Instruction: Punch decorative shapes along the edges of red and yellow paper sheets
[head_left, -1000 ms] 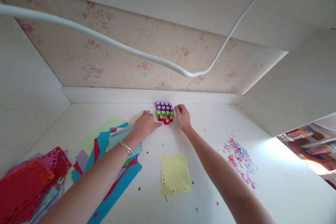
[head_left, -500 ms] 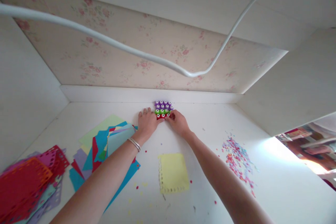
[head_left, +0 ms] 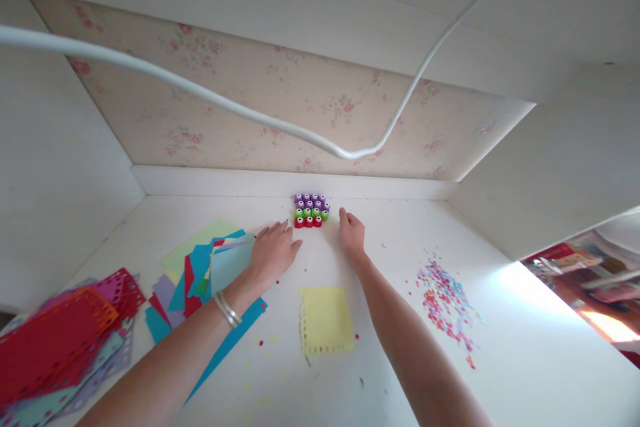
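Desk: Head view, a white tabletop (head_left: 530, 373) below floral wallpaper (head_left: 240, 127). Where are the pieces at the center?

Photographer: What look like small craft punches (head_left: 310, 211) stand near the back edge, grouped between a person's two hands: two purple rows at the rear, then a green row, then a red row (head_left: 309, 221) in front.

Desk: And the hands?

Photographer: The left hand (head_left: 275, 250) lies palm down with its fingers spread, gripping nothing, just beside a pile of colored paper (head_left: 233, 263). The right hand (head_left: 352, 233) is loosely clenched, thumb up, apart from the group on its right; nothing shows in it, though its inside is hidden.

Desk: How far along do things stand?

Photographer: The lineup appears largely in order. Purple and green rows count four each; red counts three, ending short on the right.

Desk: What lies loose?

Photographer: A yellow sheet (head_left: 327, 320), punched along its left and near edges, sits in front, its other two sides seemingly uncut. Hole-edged sheets (head_left: 55, 327) are heaped at far left, and confetti (head_left: 443, 297) lies scattered at right, unsorted by its look.
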Available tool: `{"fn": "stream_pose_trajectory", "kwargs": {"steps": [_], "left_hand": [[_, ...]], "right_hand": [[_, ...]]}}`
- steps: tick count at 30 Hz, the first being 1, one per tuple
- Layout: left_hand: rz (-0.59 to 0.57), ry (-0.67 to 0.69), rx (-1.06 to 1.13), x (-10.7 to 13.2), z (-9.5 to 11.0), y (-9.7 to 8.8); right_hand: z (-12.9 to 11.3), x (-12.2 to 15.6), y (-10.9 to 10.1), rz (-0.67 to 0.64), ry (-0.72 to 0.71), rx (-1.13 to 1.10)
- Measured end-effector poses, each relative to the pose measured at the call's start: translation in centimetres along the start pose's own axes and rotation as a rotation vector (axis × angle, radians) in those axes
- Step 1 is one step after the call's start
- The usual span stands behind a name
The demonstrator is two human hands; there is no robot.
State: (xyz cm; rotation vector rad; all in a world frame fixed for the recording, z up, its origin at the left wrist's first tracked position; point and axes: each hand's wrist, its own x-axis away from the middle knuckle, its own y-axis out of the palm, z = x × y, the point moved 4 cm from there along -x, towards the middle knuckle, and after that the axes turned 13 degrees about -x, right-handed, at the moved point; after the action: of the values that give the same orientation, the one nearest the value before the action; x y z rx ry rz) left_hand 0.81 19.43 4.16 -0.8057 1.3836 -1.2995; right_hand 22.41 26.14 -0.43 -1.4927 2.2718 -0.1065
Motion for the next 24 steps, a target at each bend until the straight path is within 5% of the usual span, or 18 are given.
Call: {"fn": "stream_pose_trajectory", "kwargs": {"steps": [4, 7, 9, 18, 24], "left_hand": [[-0.011, 0.121, 0.162, 8.8, 2.8, -2.7], [-0.132, 0.029, 0.509, 14.4, 4.1, -2.9], [-0.204, -0.045, 0.542, 16.4, 4.3, -2.1], [-0.299, 0.023, 0.401, 15.6, 4.2, 0.0], [-0.299, 0.031, 0.376, 15.6, 4.3, -0.3]], "right_hand": [[0.6, -0.4, -0.8, 0.075, 0.075, -0.053], [0.7, -0.4, -0.7, 0.080, 0.106, -0.095], [0.7, -0.3, -0.7, 0.083, 0.125, -0.124], [-0.2, 0.2, -1.2, 0.102, 0.220, -0.279], [-1.8, 6.5, -2.6, -0.031, 0.190, -0.422]]}}
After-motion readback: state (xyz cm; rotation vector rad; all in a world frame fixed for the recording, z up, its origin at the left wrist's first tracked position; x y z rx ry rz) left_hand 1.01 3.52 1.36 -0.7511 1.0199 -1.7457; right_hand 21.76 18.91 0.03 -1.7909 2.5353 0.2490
